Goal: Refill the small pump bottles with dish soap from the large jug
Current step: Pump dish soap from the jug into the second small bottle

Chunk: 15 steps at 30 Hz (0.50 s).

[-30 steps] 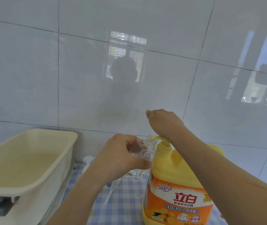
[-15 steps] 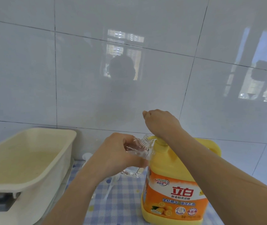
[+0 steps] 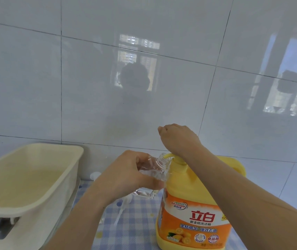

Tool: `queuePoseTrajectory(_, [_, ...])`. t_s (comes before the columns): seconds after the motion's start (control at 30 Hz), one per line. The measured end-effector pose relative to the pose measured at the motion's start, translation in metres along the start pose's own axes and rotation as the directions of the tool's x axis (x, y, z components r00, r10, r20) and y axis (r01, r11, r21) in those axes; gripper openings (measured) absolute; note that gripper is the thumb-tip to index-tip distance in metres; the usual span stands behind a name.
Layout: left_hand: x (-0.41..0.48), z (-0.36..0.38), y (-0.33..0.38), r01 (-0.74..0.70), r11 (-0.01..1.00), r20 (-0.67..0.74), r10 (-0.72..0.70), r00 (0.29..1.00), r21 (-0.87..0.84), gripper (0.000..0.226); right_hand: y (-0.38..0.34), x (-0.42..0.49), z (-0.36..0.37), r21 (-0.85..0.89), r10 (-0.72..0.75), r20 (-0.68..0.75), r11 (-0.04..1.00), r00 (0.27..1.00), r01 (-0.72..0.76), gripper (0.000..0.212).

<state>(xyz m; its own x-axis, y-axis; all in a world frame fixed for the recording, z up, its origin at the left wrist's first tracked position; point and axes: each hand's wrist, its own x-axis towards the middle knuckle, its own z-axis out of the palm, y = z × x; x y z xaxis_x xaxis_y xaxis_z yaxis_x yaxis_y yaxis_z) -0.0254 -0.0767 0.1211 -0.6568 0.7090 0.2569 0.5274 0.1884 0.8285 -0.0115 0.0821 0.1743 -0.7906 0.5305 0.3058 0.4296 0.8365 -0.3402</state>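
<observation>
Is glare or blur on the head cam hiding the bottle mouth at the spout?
Head view: window glare sits on the wall tiles, above the work. The clear bottle in the left hand is slightly soft, but its threaded neck reads against the jug's yellow spout. Wide-angle distortion bends the grout lines.

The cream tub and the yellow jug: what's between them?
In the head view, the left hand tilting a clear bottle lies between cream tub and jug.
</observation>
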Motion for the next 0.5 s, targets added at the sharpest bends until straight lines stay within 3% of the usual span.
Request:
queuePoseTrajectory(0.3, [0.001,0.001,-0.001,0.001,0.987,0.044,0.006,0.999,-0.161,0.022,-0.007,0.0,-0.017,-0.034,-0.001,-0.021,0.999,1.0,0.0,0.037])
queuePoseTrajectory(0.5, [0.0,0.0,0.002,-0.025,0.988,0.021,0.028,0.999,-0.149,0.037,-0.013,0.004,-0.041,-0.077,-0.041,-0.079,0.996,0.996,0.035,0.038])
